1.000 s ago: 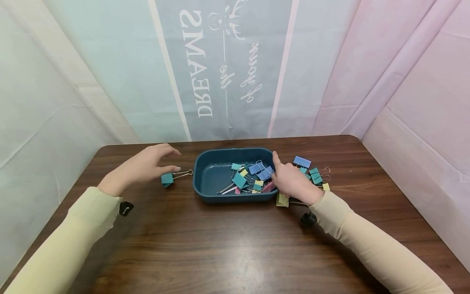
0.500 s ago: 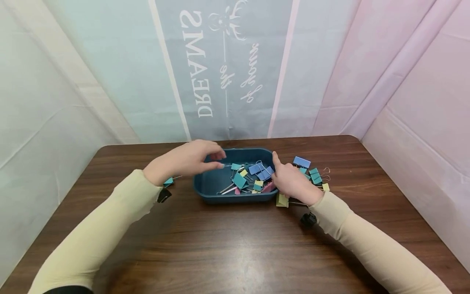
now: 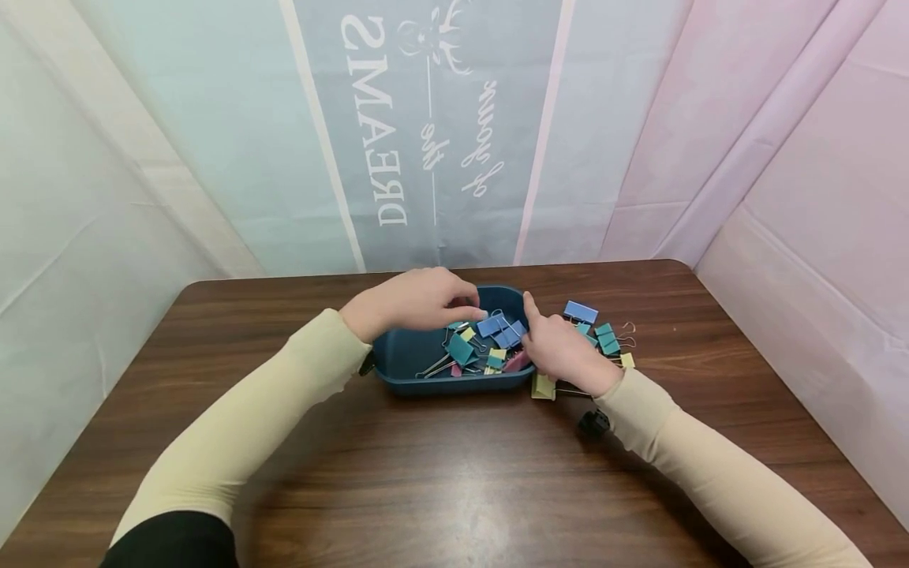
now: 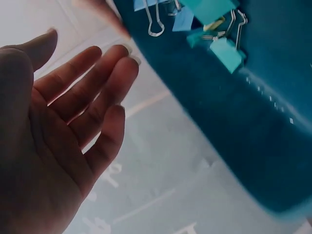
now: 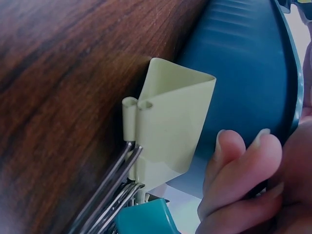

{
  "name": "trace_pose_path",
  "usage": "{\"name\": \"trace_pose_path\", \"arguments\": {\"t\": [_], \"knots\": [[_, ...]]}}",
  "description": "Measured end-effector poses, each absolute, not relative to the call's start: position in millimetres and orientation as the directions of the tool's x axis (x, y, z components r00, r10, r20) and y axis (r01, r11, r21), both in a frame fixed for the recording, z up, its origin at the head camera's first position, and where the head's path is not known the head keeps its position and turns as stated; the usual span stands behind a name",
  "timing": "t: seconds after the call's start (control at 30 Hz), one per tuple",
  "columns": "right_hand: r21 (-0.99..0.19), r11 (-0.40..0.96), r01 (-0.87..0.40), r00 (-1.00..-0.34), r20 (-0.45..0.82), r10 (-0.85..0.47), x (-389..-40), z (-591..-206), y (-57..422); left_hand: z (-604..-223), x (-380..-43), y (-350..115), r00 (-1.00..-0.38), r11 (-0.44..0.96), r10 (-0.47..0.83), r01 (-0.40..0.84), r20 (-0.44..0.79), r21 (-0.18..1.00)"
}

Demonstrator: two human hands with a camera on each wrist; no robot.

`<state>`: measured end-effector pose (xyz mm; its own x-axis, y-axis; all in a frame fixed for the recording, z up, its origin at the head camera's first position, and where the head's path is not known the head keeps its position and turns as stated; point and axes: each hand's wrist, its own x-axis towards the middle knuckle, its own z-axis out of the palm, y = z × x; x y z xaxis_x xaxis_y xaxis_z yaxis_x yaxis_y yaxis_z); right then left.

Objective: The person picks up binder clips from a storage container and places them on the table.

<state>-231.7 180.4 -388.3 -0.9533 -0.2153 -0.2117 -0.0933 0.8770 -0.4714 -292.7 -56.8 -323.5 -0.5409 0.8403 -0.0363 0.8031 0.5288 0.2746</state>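
Note:
My left hand point(image 3: 415, 300) hovers over the blue plastic bin point(image 3: 454, 385), palm down in the head view. Its fingers are loosely bent and hold nothing; the left wrist view shows bare fingers point(image 4: 87, 92) beside the bin. Inside lie several binder clips, among them a blue clip point(image 3: 490, 325) and a teal clip point(image 3: 460, 349). At the bin's right end my right hand point(image 3: 564, 351) grips the rim, forefinger stretched along it. Its other fingers point(image 5: 243, 170) curl against the outer wall. A large pale yellow binder clip point(image 5: 173, 126) lies just outside that wall.
Right of the bin, partly behind the right hand, are more binder clips: a blue one point(image 3: 581, 312), a teal one point(image 3: 607, 339) and a small yellow one point(image 3: 627, 360). A cloth backdrop point(image 3: 440, 158) rises behind the wooden table point(image 3: 454, 473).
My left hand has moved right, from beside the teal clip left of the bin to above the bin. That clip is now hidden by the left arm. The right hand has stayed put.

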Motion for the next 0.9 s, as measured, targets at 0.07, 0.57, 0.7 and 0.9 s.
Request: {"name": "trace_pose_path", "arguments": {"t": [0.07, 0.57, 0.7, 0.9], "knots": [[-0.475, 0.875, -0.09, -0.952, -0.217, -0.216, -231.5, -387.5, 179.8, -327.8, -292.1, -50.2, -0.542, 0.538, 0.839, 0.811, -0.049, 0.228], [-0.476, 0.874, -0.098, -0.956, -0.2, -0.216, -230.6, -388.2, 180.5, -343.2, -293.0, -27.9, -0.663, 0.731, 0.634, 0.682, -0.398, 0.026], [-0.478, 0.873, -0.098, -0.955, -0.201, -0.218, -230.6, -388.3, 180.4, -350.7, -293.0, -25.1, -0.631, 0.719, 0.636, 0.693, -0.444, 0.046], [-0.485, 0.869, -0.096, -0.954, -0.203, -0.219, -229.7, -386.0, 179.3, -354.0, -292.8, -23.6, -0.612, 0.71, 0.657, 0.699, -0.441, 0.087]]}}
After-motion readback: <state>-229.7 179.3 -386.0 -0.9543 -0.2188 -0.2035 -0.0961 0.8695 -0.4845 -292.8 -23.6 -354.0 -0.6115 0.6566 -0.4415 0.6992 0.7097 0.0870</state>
